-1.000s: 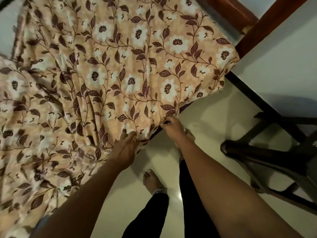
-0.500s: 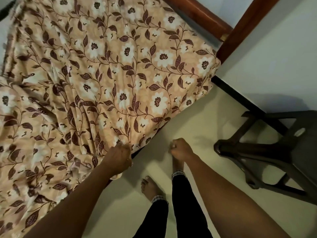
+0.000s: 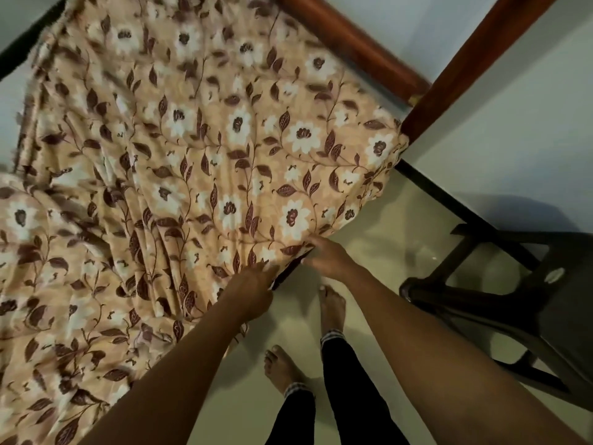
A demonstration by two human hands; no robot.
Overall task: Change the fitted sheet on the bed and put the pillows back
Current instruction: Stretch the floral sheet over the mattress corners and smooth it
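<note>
At the long side of a bed, seen from above by the person making it, a tan fitted sheet (image 3: 224, 149) printed with white flowers and brown leaves covers the mattress. It lies fairly smooth toward the far corner, where it wraps the mattress beside a reddish wooden bed frame (image 3: 353, 46). Nearer the viewer it is rumpled, with long folds running down to the near edge.

Both hands meet at that edge. The left hand (image 3: 253, 289) grips a gather of the sheet where the folds converge, seemingly to pull the slack toward the side. Just beside it, the right hand (image 3: 330, 260) reaches to the hem with its fingers extended. The fingertips are partly lost against the cloth, so I cannot tell whether they pinch the hem or only push it. The placement suggests the edge is being drawn down and tucked under the mattress.

The person's bare feet stand on a pale floor (image 3: 378, 220) below the hands. A dark plastic chair (image 3: 529, 300) sits to the right, well clear of the bed. No pillows are in view.
</note>
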